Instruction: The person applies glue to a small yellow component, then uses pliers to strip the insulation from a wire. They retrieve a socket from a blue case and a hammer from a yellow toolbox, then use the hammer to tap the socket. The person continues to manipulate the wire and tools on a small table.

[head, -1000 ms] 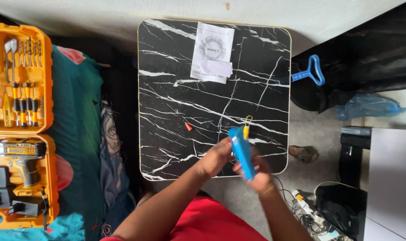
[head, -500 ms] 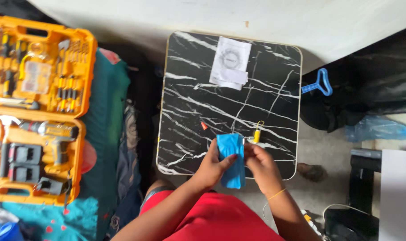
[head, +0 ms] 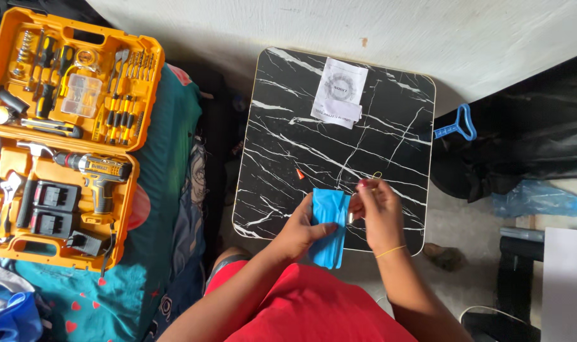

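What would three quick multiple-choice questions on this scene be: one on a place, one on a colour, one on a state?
1. Where is the paper sheet?
A. at the table's far edge
B. in the tool case
C. on the floor

2. What colour is the pouch in the left hand?
A. red
B. blue
C. orange

3. How is the tool case?
A. shut
B. lying open
C. upside down

Answers: 1 A, the sheet lies near the wall side of the tabletop. 2 B, the pouch is bright blue. 3 B, the drill and bits show inside.
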